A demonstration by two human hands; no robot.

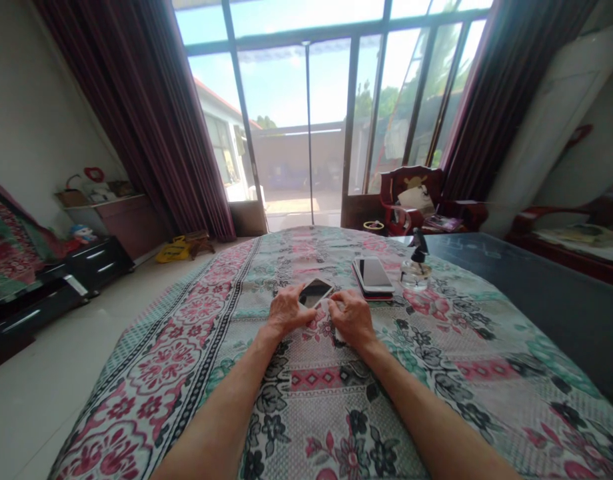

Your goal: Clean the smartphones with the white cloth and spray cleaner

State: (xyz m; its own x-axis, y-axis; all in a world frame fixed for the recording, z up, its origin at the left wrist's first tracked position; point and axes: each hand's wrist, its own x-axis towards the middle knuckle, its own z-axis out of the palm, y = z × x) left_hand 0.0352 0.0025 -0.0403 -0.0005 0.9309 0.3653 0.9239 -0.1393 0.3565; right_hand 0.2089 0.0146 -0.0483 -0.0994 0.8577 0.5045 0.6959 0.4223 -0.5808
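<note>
My left hand [288, 311] is closed around a smartphone [315, 293] with a dark screen and white frame, held tilted just above the patterned tablecloth [316, 417]. My right hand [351, 319] is at the phone's near right corner, fingers pinched on a small white piece [325, 305] that looks like tissue or cloth. Most of that piece is hidden by the fingers. Beyond my right hand lies a stack of phones [374, 275], the top one white with a grey screen. A clear spray bottle [416, 272] with a black nozzle stands to the right of the stack.
A dark tabletop [479, 257] adjoins the cloth on the right. Behind it stands a red wooden chair [411, 193] with things on its seat. Glass doors are ahead between purple curtains [151, 113]. A yellow bag [174, 249] lies on the floor at left, near a black cabinet [94, 257].
</note>
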